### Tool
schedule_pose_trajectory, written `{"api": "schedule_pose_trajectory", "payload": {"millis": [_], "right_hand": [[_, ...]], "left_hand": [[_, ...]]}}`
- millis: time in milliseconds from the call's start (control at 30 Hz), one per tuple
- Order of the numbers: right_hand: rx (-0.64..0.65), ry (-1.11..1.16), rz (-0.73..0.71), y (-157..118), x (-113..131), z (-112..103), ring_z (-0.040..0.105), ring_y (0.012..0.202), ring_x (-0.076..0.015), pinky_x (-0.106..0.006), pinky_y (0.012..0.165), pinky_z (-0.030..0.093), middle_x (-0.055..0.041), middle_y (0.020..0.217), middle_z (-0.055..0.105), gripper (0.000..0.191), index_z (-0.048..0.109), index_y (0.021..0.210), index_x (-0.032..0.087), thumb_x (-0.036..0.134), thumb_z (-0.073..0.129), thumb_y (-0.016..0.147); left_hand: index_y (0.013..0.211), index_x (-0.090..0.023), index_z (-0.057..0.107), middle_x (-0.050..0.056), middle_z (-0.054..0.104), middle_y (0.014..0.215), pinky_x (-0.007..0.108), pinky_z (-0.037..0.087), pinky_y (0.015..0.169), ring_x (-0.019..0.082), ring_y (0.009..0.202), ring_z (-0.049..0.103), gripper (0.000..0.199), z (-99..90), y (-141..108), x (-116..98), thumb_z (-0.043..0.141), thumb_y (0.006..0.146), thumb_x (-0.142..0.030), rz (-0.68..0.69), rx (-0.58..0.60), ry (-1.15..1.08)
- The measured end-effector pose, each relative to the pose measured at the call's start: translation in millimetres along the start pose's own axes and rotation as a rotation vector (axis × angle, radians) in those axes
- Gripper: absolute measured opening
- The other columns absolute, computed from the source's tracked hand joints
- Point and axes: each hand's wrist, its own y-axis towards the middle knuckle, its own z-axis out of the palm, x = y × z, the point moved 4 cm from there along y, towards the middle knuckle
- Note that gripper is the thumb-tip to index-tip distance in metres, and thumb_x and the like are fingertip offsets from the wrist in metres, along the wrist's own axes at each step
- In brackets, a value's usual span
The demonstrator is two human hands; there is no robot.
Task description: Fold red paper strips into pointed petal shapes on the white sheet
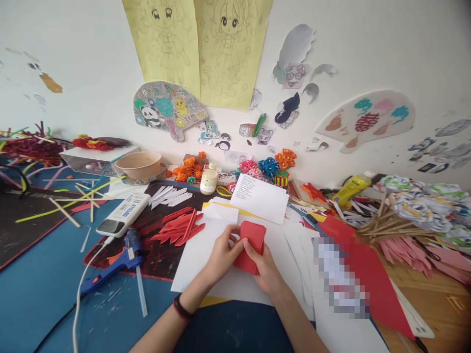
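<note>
A small stack of red paper pieces (254, 233) is gripped between my two hands above white paper sheets (195, 267). My left hand (225, 249) pinches its left side, thumb in front. On the lower right side, my right hand (265, 267) has its thumb across the front face; the other fingers are mostly behind the stack. A handwritten white card (260, 196) lies just beyond the hands. Folded red paper strips (178, 225) are heaped to the left, with white paper strips (170, 196) behind them.
A blue glue gun (123, 262) and a white power strip (123, 214) lie at left, cords trailing forward. At the back stand a glue bottle (209, 179), a bowl (139, 164) and paper flowers (270, 169). Red sheet (368, 279) and wooden sticks (373, 215) are at right.
</note>
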Motion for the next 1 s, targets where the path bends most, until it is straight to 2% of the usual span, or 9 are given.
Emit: {"api": "schedule_pose_trajectory", "payload": {"millis": [167,267,367,500,633,800,933,1000], "right_hand": [[-0.045,0.008,0.139,3,-1,-15,0.065,0.096,-0.0267,-0.037,0.076,0.054,-0.0087,0.105,0.069,0.043,0.061,0.114,0.02,0.043,0.069,0.078],[-0.003,-0.02,0.18,1,2,-17,0.065,0.094,-0.0261,-0.035,0.073,0.054,-0.0081,0.104,0.069,0.042,0.062,0.113,0.02,0.043,0.068,0.079],[0.041,-0.061,0.117,0,7,-14,0.064,0.097,-0.0255,-0.033,0.075,0.053,-0.0084,0.107,0.068,0.046,0.059,0.119,0.02,0.041,0.07,0.079],[0.035,-0.09,0.07,-1,9,-11,0.064,0.097,-0.0248,-0.033,0.077,0.052,-0.0091,0.109,0.068,0.043,0.061,0.117,0.018,0.04,0.069,0.081],[0.028,-0.084,0.082,-2,10,-12,0.064,0.098,-0.0244,-0.033,0.078,0.052,-0.0088,0.111,0.067,0.038,0.061,0.116,0.019,0.039,0.065,0.084],[0.034,-0.077,0.104,-4,12,-11,0.063,0.099,-0.0247,-0.032,0.074,0.053,-0.0094,0.11,0.066,0.04,0.059,0.12,0.019,0.042,0.061,0.087],[-0.015,-0.197,0.034,-7,12,-10,0.062,0.099,-0.0238,-0.032,0.074,0.053,-0.0083,0.112,0.063,0.043,0.054,0.122,0.022,0.045,0.061,0.086],[-0.068,-0.306,-0.033,-8,13,-11,0.061,0.097,-0.0219,-0.032,0.076,0.052,-0.0064,0.109,0.062,0.041,0.053,0.121,0.025,0.046,0.059,0.086]], "left_hand": [[0.104,-0.02,0.057,0.004,0.066,0.096,0.025,0.045,0.063,0.013,0.069,0.056,0.027,-7.2,4,13,0.056,0.086,-0.04,-0.059,-0.079,0.031],[0.098,-0.019,0.059,0.004,0.066,0.092,0.025,0.045,0.064,0.013,0.068,0.056,0.024,-11.3,4,18,0.054,0.087,-0.04,-0.103,-0.137,0.04],[0.098,-0.019,0.058,0.003,0.066,0.09,0.024,0.045,0.062,0.012,0.066,0.056,0.024,-12.3,2,15,0.054,0.087,-0.04,-0.105,-0.148,0.063],[0.099,-0.02,0.057,0.001,0.065,0.091,0.023,0.043,0.059,0.011,0.062,0.054,0.024,-9.3,-2,5,0.056,0.086,-0.04,-0.079,-0.109,0.129],[0.098,-0.019,0.058,0.0,0.065,0.089,0.022,0.041,0.056,0.01,0.059,0.053,0.023,-8.6,-2,3,0.056,0.086,-0.039,-0.102,-0.087,0.143],[0.098,-0.018,0.059,0.001,0.065,0.09,0.024,0.042,0.06,0.012,0.065,0.054,0.028,-8.0,-2,5,0.05,0.09,-0.044,-0.128,-0.069,0.106],[0.095,-0.018,0.058,0.001,0.063,0.09,0.024,0.042,0.067,0.014,0.075,0.055,0.03,-0.6,-3,2,0.041,0.095,-0.043,-0.096,0.004,-0.001],[0.089,-0.017,0.056,0.0,0.06,0.083,0.024,0.04,0.065,0.014,0.072,0.052,0.031,2.1,-4,2,0.04,0.095,-0.044,-0.101,0.0,-0.023]]}}
